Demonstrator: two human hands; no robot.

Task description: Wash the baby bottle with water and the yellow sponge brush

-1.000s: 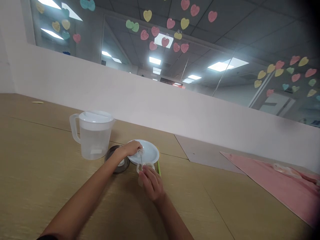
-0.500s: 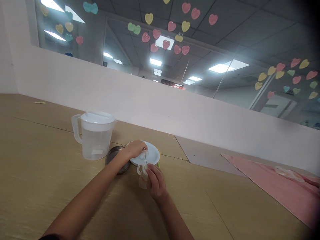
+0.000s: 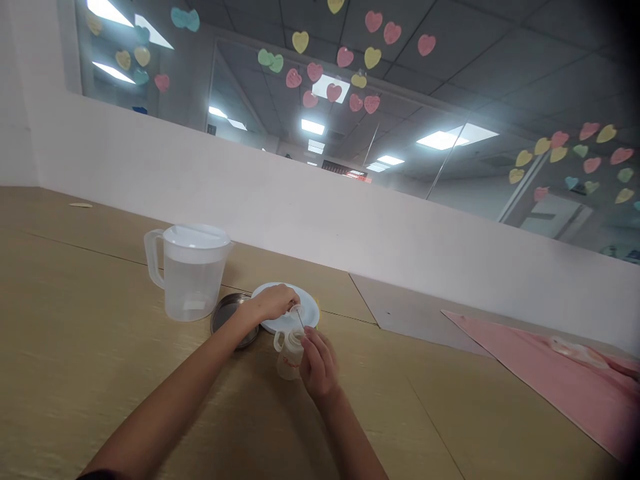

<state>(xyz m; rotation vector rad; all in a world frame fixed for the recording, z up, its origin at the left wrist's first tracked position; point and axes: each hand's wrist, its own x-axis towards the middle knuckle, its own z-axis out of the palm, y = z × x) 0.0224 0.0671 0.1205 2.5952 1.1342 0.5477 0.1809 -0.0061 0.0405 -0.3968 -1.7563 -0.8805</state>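
Note:
My left hand (image 3: pixel 277 301) is closed over the white plate (image 3: pixel 313 308), its fingertips on a small translucent piece (image 3: pixel 297 311) that looks like a little cap or cup. My right hand (image 3: pixel 319 363) pinches a thin dark stick (image 3: pixel 301 320), whose far end reaches the translucent piece. Just below them, a small translucent jug (image 3: pixel 289 360) with a side handle and red lettering stands upright with its mouth uncovered. The right fingers hide part of its right side; whether they touch it I cannot tell.
A large lidded pitcher (image 3: pixel 193 287) with clear liquid stands at the left. A round metal dish (image 3: pixel 225 313) lies partly under my left forearm. On the right is a pink cloth (image 3: pixel 555 380) with a clear plastic wrapper (image 3: pixel 577 350). A white wall (image 3: pixel 300 207) borders the table's back.
My right hand has shifted slightly right with the stick, uncovering more of the jug and its mouth. The translucent piece has moved slightly right with my left fingertips.

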